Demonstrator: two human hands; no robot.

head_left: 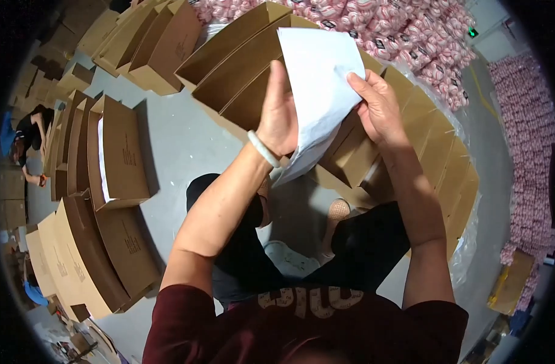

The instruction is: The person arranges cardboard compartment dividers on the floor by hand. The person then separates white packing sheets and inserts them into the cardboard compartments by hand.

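Observation:
White paper sheets (323,79), slightly bent, are raised in front of my chest above open cardboard boxes (247,67). My right hand (377,106) pinches their right edge between thumb and fingers. On the other side my left hand (280,115) lies against the sheets' left edge, thumb stretched upward and apart; its fingers are partly hidden behind the paper. A pale bracelet circles my left wrist. The lower part of the sheets hangs down toward my knees.
More open boxes (123,151) stand at the left, one with a white sheet inside. Red-and-white wrapped bundles (411,36) are heaped beyond the boxes, others stacked at the right (532,151). Another person (32,136) bends at the far left. Clear plastic film lies beside the right boxes.

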